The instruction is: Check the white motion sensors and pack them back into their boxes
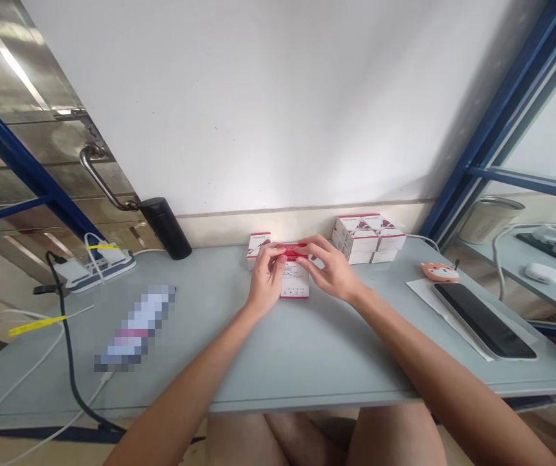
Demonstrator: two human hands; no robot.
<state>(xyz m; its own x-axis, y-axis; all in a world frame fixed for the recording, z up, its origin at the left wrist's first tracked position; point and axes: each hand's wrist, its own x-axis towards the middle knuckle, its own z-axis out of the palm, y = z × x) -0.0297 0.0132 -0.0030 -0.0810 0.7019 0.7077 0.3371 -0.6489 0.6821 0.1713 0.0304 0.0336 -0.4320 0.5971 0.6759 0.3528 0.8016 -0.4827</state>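
Observation:
A small white and red cardboard box (295,282) stands on the desk in front of me, with printed text and small symbols on the side that faces me. My left hand (266,272) grips its upper left edge, thumb and fingers pressed on the red top. On the other side, my right hand (329,265) has its thumb and fingers on the red upper right edge. Fingers partly cover the top, so whether the flap is fully closed is hidden. Just behind my left hand sits another white and red box (257,244).
Several similar boxes (369,236) are stacked by the wall at right. A black bottle (167,226) and a power strip (100,272) stand at left, near a blurred phone (134,330) on a cable. A black-screened phone (484,320) and an orange animal-shaped item (440,272) lie at right.

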